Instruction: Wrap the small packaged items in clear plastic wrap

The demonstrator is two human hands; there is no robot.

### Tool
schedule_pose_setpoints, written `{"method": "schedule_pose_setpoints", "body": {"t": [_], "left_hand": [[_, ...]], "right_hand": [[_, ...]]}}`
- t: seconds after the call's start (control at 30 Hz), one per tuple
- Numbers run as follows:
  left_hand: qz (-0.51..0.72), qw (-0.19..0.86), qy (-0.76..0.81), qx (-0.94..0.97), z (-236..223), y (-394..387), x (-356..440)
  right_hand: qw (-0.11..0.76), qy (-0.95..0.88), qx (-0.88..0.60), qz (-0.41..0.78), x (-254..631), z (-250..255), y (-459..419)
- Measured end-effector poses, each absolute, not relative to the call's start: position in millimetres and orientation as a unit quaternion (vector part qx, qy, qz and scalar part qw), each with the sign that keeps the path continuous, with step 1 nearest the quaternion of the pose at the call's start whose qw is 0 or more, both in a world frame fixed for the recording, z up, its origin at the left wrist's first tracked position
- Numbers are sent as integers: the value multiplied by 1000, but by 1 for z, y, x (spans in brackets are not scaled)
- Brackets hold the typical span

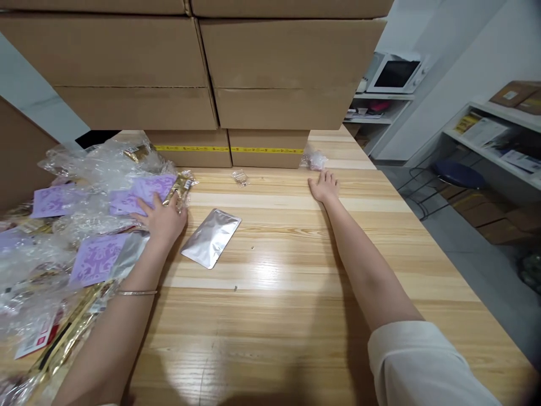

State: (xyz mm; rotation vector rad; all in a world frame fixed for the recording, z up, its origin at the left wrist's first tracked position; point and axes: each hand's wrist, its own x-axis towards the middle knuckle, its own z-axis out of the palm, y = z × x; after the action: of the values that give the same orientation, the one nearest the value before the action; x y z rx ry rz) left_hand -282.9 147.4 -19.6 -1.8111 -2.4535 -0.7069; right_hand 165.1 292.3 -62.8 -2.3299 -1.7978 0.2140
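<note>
My left hand (pixel 164 220) lies with its fingers spread at the edge of a heap of clear plastic wrappers (pixel 91 206). Its fingers touch a purple printed sheet (pixel 146 192) and a gold foil packet (pixel 181 187). Just right of that hand, a flat silver pouch (pixel 212 238) rests on the wooden table (pixel 270 332). Farther right, my right hand (pixel 324 186) is stretched flat on the tabletop, fingers apart. Beyond its fingertips sits a small crumpled clear wrapper (pixel 316 160). Another small clear packet (pixel 240 178) lies between the two hands, nearer the boxes.
Cardboard boxes (pixel 291 62) are stacked across the table's far side. More purple sheets (pixel 98 258) and gold packaging (pixel 70 332) fill the left side. A microwave (pixel 396 74) stands on a shelf behind; a dark stool (pixel 459 173) is on the floor at right.
</note>
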Motion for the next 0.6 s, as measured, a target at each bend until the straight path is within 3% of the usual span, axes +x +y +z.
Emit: {"method": "schedule_pose_setpoints", "body": {"t": [0.43, 0.6], "left_hand": [[-166, -31, -698, -696, -4, 137, -250], [-243, 130, -757, -593, 44, 159, -296]], "right_hand": [[73, -672, -734, 60, 151, -64, 242], [79, -676, -731, 54, 153, -68, 242]]}}
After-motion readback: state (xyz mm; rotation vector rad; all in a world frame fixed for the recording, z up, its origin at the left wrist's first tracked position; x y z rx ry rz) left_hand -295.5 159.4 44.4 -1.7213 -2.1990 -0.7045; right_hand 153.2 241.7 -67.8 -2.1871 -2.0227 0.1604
